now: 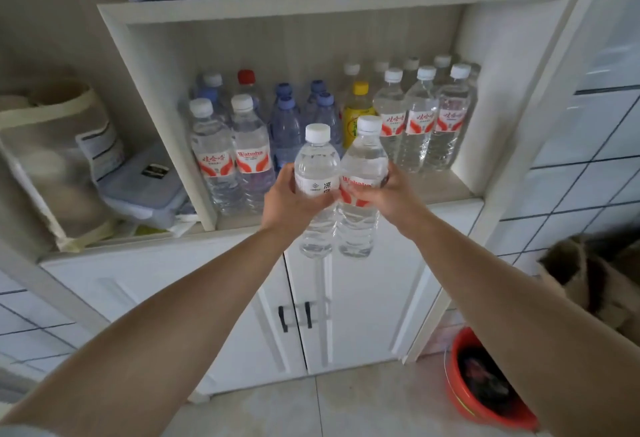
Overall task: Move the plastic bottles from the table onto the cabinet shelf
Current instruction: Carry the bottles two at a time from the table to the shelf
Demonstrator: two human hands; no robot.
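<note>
Before the cabinet shelf [446, 190] we hold two upright bottles, touching: our left hand [291, 202] has fingers wrapped round the white-labelled bottle [317, 173], our right hand [388, 199] round the red-labelled bottle [363, 163]. Many shelved bottles [419, 125] stand behind.

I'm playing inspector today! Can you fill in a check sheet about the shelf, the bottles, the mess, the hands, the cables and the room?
Surface: white cabinet shelf, bare strip at its front.
Job's things: white-label bottle and red-label bottle, side by side, held upright before the shelf; shelf bottles standing in rows.
Clutter: yellow bottle among them; plastic box left of cabinet.
Hands: left hand grips white-label bottle, right hand grips red-label bottle.
Cables: nothing seen.
Surroundings: cabinet doors closed, red basin on floor.
</note>
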